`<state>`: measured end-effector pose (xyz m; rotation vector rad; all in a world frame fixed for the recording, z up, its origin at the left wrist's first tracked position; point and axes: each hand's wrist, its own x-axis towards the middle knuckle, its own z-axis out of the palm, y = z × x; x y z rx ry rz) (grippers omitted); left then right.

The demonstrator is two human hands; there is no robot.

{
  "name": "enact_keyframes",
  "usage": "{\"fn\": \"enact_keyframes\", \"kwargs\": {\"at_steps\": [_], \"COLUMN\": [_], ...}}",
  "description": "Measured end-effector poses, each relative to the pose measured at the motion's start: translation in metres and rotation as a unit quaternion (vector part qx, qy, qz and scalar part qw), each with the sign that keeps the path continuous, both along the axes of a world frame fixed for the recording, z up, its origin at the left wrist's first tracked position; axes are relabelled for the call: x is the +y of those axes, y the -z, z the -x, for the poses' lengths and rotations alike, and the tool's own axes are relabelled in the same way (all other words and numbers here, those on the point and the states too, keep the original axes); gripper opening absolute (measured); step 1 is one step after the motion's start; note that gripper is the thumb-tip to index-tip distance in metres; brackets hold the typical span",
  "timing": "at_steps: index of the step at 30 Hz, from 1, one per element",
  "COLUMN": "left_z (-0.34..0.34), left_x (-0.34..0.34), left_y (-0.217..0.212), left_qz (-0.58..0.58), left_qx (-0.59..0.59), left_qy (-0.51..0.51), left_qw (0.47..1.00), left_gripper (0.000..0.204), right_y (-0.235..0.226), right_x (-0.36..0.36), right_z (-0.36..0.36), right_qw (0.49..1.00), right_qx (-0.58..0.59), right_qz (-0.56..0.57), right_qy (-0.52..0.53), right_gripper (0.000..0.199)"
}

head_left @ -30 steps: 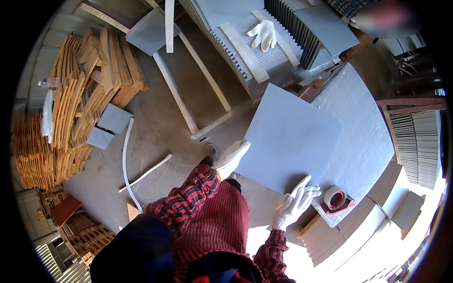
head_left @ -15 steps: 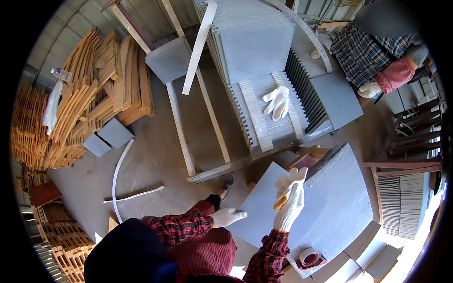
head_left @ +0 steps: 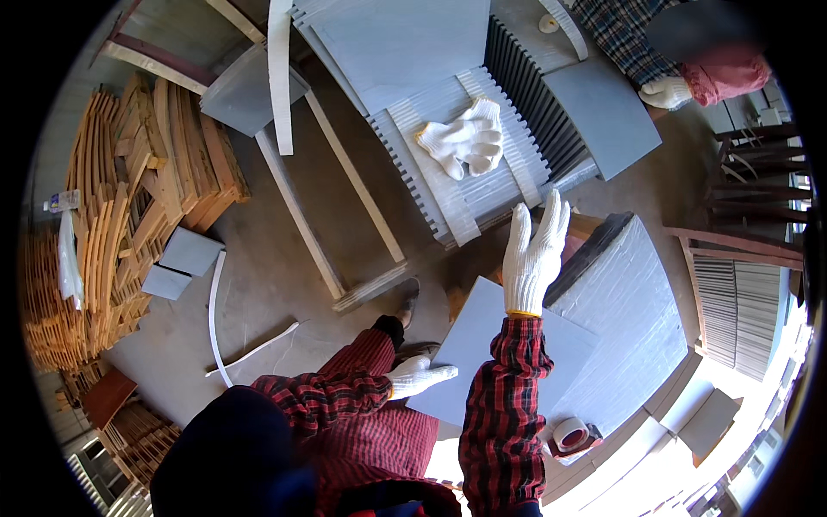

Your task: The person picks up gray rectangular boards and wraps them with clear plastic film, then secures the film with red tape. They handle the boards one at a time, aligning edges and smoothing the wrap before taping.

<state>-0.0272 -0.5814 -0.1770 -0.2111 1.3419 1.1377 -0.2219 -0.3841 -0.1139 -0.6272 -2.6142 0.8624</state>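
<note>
The left hand [head_left: 419,376], in a white knit glove, rested at the near-left edge of a flat grey rectangular board [head_left: 482,345] lying just in front of the person. Its fingers were extended along the edge, loosely open; whether they curled under the board could not be told.

The right hand [head_left: 534,254], gloved the same way, was raised above the board with palm flat and fingers spread wide. It held nothing and touched nothing.

The board sat partly over a larger pale grey ribbed panel [head_left: 629,319] to the right. A roll of tape [head_left: 570,433] lay near the board's near-right corner.

Handling judgement: the board looked thin, stiff and smooth-faced, probably light for its area but awkward, likely to flex or swing if lifted by one edge. Knit gloves may slip on the smooth face, so a hold on two opposite edges, fingers hooked underneath, seemed soundest. Corners may chip on the concrete floor [head_left: 284,284].

Further off, a spare pair of white knit gloves [head_left: 465,138] lay on a slatted grey rack [head_left: 482,185]. Stacked curved wooden slats [head_left: 129,215] stood at left. Another person's gloved hand [head_left: 665,92] showed at upper right, well apart.
</note>
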Motion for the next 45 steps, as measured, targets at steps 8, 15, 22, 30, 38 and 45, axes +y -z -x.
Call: {"fn": "enact_keyframes", "kwargs": {"at_steps": [8, 15, 22, 30, 38, 45], "left_z": [0.009, 0.021, -0.024, -0.042, -0.014, 0.01], "left_x": [-0.003, 0.004, 0.02, 0.031, 0.122, 0.304], "left_y": [0.002, -0.019, -0.015, 0.007, -0.094, -0.115], "left_qz": [-0.04, 0.027, 0.1, 0.152, 0.107, 0.028], "left_qx": [0.041, 0.012, 0.071, 0.173, 0.246, 0.315], "left_qy": [0.013, 0.064, -0.174, -0.279, -0.259, -0.208], "left_qw": [0.998, 0.998, 0.977, 0.932, 0.928, 0.926], "left_gripper": [0.056, 0.06, 0.059, 0.063, 0.063, 0.067], "right_y": [-0.001, 0.012, 0.009, -0.023, -0.107, -0.101], "right_x": [0.018, 0.045, 0.053, 0.101, 0.173, 0.331], "right_z": [-0.188, -0.325, -0.323, -0.332, -0.351, -0.388], "right_qw": [0.987, 0.938, 0.938, 0.92, 0.888, 0.964], "right_qx": [-0.13, -0.18, -0.214, -0.169, -0.004, 0.071], "right_qz": [-0.05, -0.008, -0.059, 0.236, 0.409, 0.154], "right_qy": [0.085, 0.295, 0.266, 0.265, 0.209, 0.203], "right_gripper": [0.051, 0.056, 0.063, 0.052, 0.052, 0.054]}}
